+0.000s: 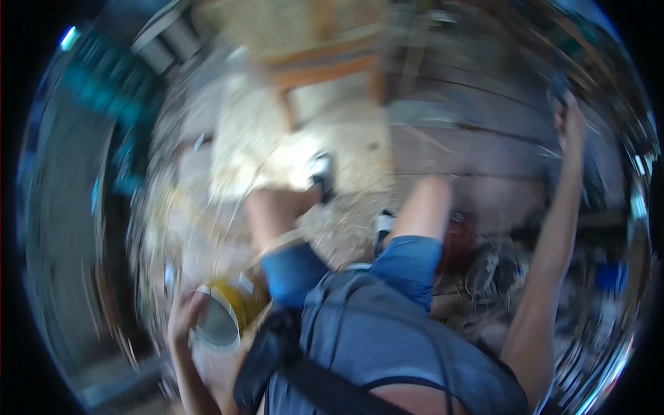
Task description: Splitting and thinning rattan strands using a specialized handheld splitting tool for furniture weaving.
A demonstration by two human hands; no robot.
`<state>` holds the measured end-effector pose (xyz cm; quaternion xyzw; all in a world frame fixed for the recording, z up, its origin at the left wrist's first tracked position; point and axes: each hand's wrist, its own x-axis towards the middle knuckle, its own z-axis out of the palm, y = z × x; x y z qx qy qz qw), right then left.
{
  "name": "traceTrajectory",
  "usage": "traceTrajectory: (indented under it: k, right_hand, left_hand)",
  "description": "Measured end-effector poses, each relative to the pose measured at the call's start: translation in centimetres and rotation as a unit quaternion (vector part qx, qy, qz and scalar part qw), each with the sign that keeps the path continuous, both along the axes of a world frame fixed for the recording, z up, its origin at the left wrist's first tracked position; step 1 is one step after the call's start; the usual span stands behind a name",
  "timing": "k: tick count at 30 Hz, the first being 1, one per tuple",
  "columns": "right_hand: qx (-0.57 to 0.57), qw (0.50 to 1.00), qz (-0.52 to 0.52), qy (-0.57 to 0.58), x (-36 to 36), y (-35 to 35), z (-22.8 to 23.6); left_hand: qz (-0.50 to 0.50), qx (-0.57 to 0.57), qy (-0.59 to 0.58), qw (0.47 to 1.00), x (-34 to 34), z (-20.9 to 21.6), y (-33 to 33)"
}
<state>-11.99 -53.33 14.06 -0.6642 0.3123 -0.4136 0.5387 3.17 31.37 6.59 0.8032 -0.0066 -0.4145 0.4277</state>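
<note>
Low on the left, my left hand [184, 318] has its fingers curled at the rim of a yellow bucket-like container [243, 296]. The container is tilted, and its pale grey round end faces that hand. Far out to the right, my right arm is stretched forward. Its hand [571, 126] is closed around a dark tool [559, 88] whose kind is lost in the blur. The whole picture is smeared by motion.
A wooden stool or bench [321, 62] stands ahead on a pale board [238, 138]. Straw-like scraps litter the floor around my feet. Teal crates [104, 90] are at the left, a dark red round object [458, 235] by my right knee, and clutter fills the lower right.
</note>
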Motion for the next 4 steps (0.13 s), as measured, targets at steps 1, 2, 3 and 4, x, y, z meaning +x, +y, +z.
traceTrajectory:
  k: [1, 2, 3, 4]
  right_hand:
    - [0.056, 0.997, 0.060, -0.007, 7.1, 7.5, -4.0]
    - [0.068, 0.992, 0.105, 0.024, 7.8, 14.0, -3.8]
    - [0.106, 0.985, 0.136, 0.026, 8.5, 19.7, -4.1]
    - [0.148, 0.975, 0.163, 0.030, 9.1, 25.9, -5.5]
  left_hand:
    - [-0.018, 0.104, -0.122, 0.987, -2.0, 4.9, -6.5]
    - [-0.145, 0.036, -0.267, 0.952, -0.3, 3.3, -9.3]
    - [-0.272, 0.162, -0.221, 0.922, 1.8, 2.8, -13.4]
    - [-0.242, 0.174, -0.215, 0.930, 0.6, 3.0, -11.9]
